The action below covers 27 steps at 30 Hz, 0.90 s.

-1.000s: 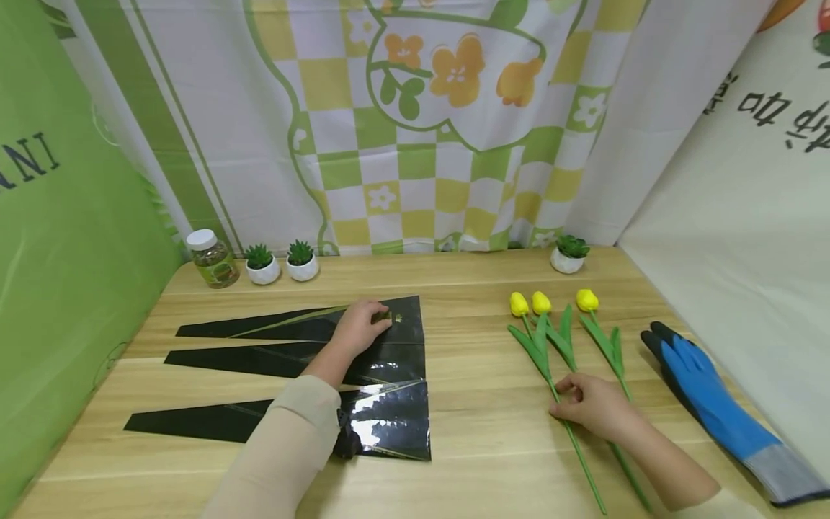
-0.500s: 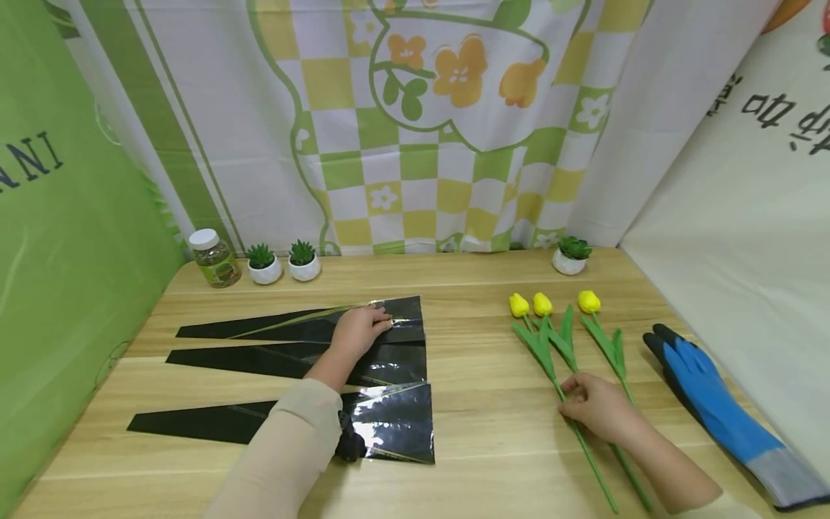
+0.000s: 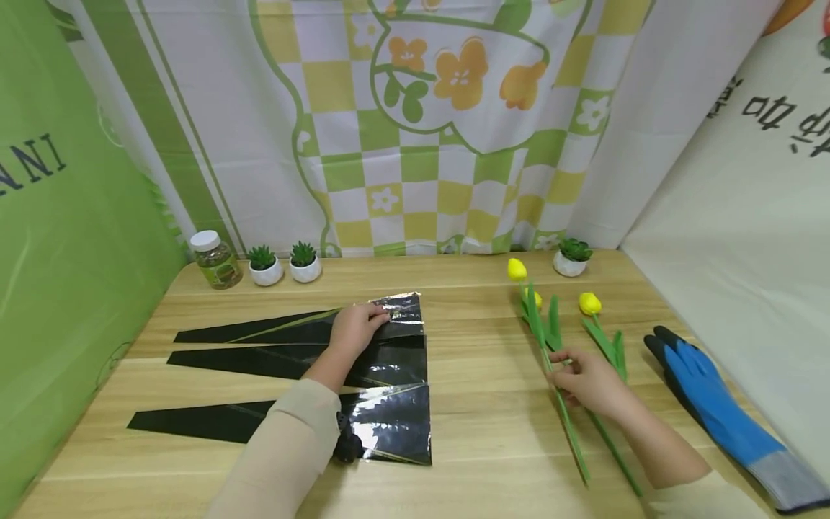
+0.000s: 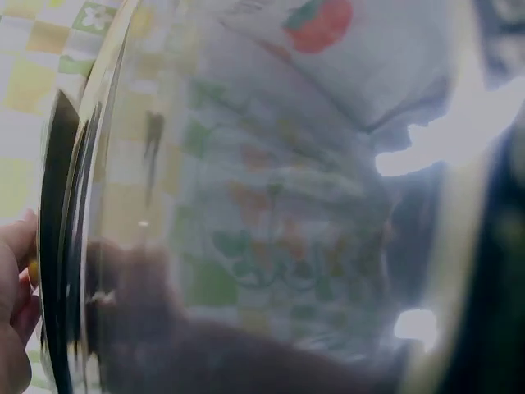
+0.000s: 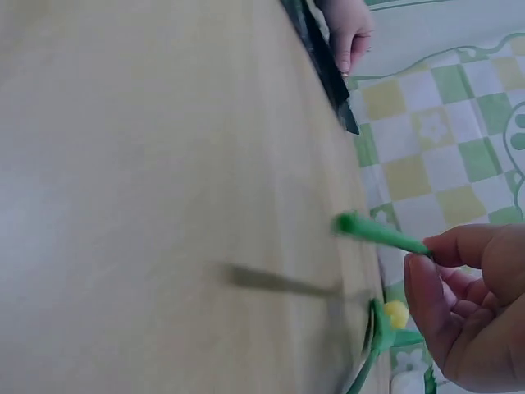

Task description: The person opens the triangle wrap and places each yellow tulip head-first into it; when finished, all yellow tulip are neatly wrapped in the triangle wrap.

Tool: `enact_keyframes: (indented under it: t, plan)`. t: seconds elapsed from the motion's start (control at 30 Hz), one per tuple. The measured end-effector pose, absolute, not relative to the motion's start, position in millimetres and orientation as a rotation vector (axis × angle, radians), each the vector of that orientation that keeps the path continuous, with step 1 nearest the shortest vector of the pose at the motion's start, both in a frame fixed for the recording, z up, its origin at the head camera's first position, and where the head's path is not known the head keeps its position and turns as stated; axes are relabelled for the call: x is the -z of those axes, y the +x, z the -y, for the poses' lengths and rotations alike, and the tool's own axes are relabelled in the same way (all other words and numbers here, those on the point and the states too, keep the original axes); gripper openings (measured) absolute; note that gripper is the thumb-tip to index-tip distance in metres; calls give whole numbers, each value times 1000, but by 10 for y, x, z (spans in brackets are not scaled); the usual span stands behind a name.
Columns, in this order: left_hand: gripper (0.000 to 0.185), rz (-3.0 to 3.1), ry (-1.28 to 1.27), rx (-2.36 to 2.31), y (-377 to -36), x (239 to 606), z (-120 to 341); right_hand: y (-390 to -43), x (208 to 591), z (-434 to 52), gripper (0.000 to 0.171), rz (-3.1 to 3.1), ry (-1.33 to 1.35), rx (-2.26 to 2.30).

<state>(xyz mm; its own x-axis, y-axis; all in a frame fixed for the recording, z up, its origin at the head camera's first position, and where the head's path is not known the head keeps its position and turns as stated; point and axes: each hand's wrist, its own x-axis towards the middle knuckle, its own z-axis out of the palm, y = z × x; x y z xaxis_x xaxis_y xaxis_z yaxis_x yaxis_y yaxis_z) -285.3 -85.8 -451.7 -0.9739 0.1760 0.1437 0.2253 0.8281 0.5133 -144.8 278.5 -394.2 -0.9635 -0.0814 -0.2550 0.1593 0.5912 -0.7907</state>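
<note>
- The right hand [image 3: 586,380] is pinching the green stem of a yellow artificial tulip [image 3: 516,269] and raising it, so the bloom is hanging above the wooden table [image 3: 480,432], nearer the back edge than the other blooms; the right wrist view confirms fingers curled around the stem.
- The left hand [image 3: 355,328] is gripping the wide end of the rearmost black wrapping sleeve [image 3: 292,328], thumb and fingers clamped on its glossy edge and peeling it up off the table.
- Judging from this, the step in hand is pairing one flower with one sleeve; the next move is likely calling for the sleeve mouth to be opened and the stem end aimed into it, which needs the flimsy film held apart.
- Counted: three tulips, one lifted and two lying on the table just beside the right hand; three black sleeves, side by side left of the tulips.
- Also counted: three small potted succulents, one jar [image 3: 213,259], and one blue glove [image 3: 713,404] right of the tulips.
</note>
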Motion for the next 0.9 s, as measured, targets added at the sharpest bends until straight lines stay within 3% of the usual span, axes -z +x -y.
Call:
enact_keyframes:
  t: [0.37,0.67,0.9]
  plan:
    - [24,2848,-229,1110,-2791,4350,883,-1922,3794,-2459,49,-2359,152,1722]
    - [21,2782,-249,1048,-2693,4430,861,-2295,3802,-2116,24,-2071,425,2259]
    - [21,2722,-226,1092,-2632,4469,834,-2557,3969,-1876,30,-2057,688,2451]
